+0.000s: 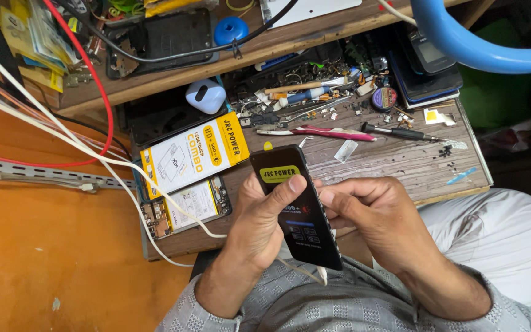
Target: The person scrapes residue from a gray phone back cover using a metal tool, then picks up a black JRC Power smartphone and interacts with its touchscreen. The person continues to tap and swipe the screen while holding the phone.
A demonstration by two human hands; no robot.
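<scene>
While both hands meet over the lap, a black phone screen panel point(299, 206) with a yellow sticker sits upright between them, tilted slightly. The left hand point(259, 224) wraps around its left edge, thumb laid across the glass face, so it is closed on the panel. The right hand point(373, 215) has its fingers curled against the panel's right edge, pinching it there. Just beyond the left hand lies a white and yellow box point(195, 154), and beside that, nearer the wrist, an opened phone point(185, 208) with its insides showing. A white cable point(124, 184) runs past the box toward the left hand. Well beyond the right hand, on the wooden bench point(401, 160), lie a pink-handled tool point(324, 132) and a black screwdriver point(401, 131), among small loose parts.
</scene>
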